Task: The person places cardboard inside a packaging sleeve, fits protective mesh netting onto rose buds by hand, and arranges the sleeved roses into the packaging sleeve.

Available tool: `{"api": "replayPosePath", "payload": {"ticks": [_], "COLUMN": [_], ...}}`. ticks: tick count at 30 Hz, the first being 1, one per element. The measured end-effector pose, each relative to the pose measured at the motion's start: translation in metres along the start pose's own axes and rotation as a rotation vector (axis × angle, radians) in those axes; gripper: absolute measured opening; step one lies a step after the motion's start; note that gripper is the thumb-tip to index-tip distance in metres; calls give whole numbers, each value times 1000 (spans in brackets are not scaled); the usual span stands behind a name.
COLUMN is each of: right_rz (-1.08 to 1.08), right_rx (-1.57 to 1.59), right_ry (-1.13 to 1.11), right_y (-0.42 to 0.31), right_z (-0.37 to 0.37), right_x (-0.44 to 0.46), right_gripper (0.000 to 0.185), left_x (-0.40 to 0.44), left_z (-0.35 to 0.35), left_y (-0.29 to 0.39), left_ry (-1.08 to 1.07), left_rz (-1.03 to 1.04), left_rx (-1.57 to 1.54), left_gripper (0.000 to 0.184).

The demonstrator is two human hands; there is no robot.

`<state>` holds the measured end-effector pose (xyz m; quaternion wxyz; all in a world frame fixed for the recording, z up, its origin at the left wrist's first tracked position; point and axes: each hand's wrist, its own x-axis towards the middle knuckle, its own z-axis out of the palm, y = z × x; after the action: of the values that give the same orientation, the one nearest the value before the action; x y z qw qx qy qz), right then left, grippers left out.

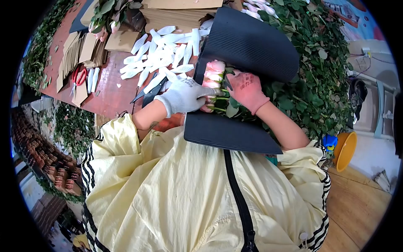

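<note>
A row of pink roses (pixel 214 72) lies on black corrugated sheeting (pixel 252 42), heads toward the left and green stems toward the right. My left hand (pixel 182 95), in a pale grey glove, reaches in from the left, its fingers closed around a rose head in the lower part of the row. My right hand (pixel 247 89), in a pink glove, is curled over the stems just right of the heads, its fingertips partly hidden by leaves. The near flap of the black sheet (pixel 231 133) lies below both hands, against the yellow jacket.
White mesh flower sleeves (pixel 161 52) are heaped left of the sheet. Red-handled scissors (pixel 79 77) and cardboard pieces (pixel 94 48) lie farther left. Leafy stems (pixel 312 88) cover the right side. A yellow bucket (pixel 345 151) stands at the lower right.
</note>
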<state>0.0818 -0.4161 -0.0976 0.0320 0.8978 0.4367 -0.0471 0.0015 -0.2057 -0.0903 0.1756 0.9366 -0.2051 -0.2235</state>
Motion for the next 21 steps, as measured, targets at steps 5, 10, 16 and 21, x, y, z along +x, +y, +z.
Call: {"api": "replayPosePath", "payload": {"ticks": [5,10,16,21], "right_rz": [70,160,7,468], "right_rx": [87,-47,-30,271], "right_ry": [14,51,323,548], "right_y": [1,-3,6,50], "right_z": [-28,-16,-20,-131], "right_x": [2,9,-15,-45], "right_gripper": [29,30,38,50], "left_x": [1,11,3,-30], "left_z": [-6,-7,-8,-76], "left_y": [-4,-3,-26,-39], "left_ry": [287,171,593,676], "left_rz": [31,-98,85,-102], "left_rx": [-265,-154,-262,-811], "left_gripper": [51,50,40,31]}}
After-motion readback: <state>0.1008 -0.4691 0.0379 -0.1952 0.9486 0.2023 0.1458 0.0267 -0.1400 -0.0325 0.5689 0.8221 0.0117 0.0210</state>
